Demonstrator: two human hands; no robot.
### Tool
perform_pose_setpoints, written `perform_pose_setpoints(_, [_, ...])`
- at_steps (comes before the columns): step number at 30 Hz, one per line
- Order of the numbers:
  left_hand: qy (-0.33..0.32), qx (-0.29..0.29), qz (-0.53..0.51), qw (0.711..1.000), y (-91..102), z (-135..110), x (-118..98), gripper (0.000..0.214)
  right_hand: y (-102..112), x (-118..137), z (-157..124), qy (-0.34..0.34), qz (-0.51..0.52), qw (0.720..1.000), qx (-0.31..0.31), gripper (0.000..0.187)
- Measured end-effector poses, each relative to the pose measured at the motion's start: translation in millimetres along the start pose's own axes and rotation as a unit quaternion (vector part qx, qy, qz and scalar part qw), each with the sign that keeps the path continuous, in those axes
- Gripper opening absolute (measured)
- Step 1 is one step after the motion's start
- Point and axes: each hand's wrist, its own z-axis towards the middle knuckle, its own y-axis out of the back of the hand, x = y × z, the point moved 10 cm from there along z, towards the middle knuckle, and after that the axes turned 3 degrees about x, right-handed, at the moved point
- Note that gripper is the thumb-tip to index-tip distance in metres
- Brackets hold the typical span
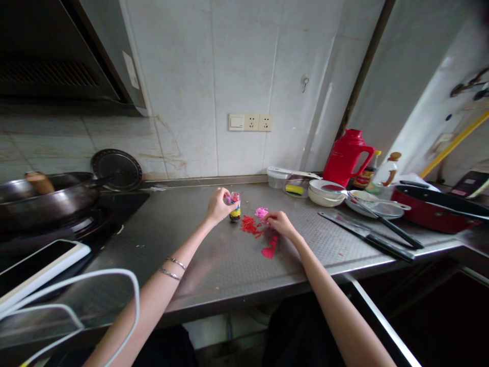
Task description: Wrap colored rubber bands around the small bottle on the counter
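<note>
A small clear jar (235, 216) stands upright on the steel counter, filled with coloured layers: dark at the bottom, then yellow, blue and pinkish red. My left hand (221, 206) is closed on its upper part, the fingers at the rim. To the right lie a pile of bright pink bits (261, 212) and a pile of thin red strips (249, 225). Flat crimson scraps (270, 248) rest nearer the front edge. My right hand (280, 223) is at the edge of the pink pile, its fingertips pinched together; whatever they hold is too small to make out.
Bowls (326, 193), a red thermos (346, 158), bottles and a red pan (435, 209) crowd the right side. A knife (367, 236) lies before them. At left are a wok (57, 196) on the stove, a white device (46, 262) and a looping white cable (135, 285).
</note>
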Motion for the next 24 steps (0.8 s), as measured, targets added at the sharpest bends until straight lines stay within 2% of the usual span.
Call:
perform_pose_setpoints(2, [-0.054,0.116,0.012,0.992,-22.4,-5.8,-32.0,0.022,2.0,-1.7,-1.8,-0.002,-0.016,1.0,-0.011,0.029])
perform_pose_setpoints(4, [-0.076,0.254,0.037,0.963,-55.1,-24.2,-53.8,0.02,3.2,-0.1,-2.8,0.004,-0.037,0.999,-0.02,0.029])
perform_pose_setpoints(5, [-0.085,0.303,0.058,0.947,-68.7,-34.9,-61.3,0.021,3.6,0.8,-3.2,0.008,-0.045,0.999,-0.024,0.028])
perform_pose_setpoints(7, [-0.085,0.34,0.11,0.93,-85.4,-49.3,-66.3,0.029,4.2,1.9,-4.4,0.015,-0.054,0.998,-0.03,0.028])
perform_pose_setpoints(9, [-0.069,0.357,0.148,0.92,-96.2,-57.4,-61.8,0.043,4.6,1.3,-5.6,0.017,-0.057,0.998,-0.033,0.028])
perform_pose_setpoints(11, [-0.054,0.37,0.16,0.913,-102.9,-61.1,-54.3,0.046,4.9,0.8,-6.6,0.02,-0.06,0.997,-0.035,0.028])
perform_pose_setpoints(15, [-0.053,0.381,0.118,0.915,-109.2,-61.1,-46.3,0.027,8.3,3.8,-6.6,0.021,-0.048,0.997,-0.053,0.026])
perform_pose_setpoints(18, [-0.057,0.377,0.069,0.922,-111.7,-60.2,-46.8,0.018,6.5,13.4,-2.2,0.028,0.003,0.998,-0.057,0.028])
perform_pose_setpoints(24, [0.006,0.367,0.021,0.93,-114.6,-61.4,-42.0,0.012,-22.7,38.8,27.1,0.052,0.112,0.992,0.012,0.054])
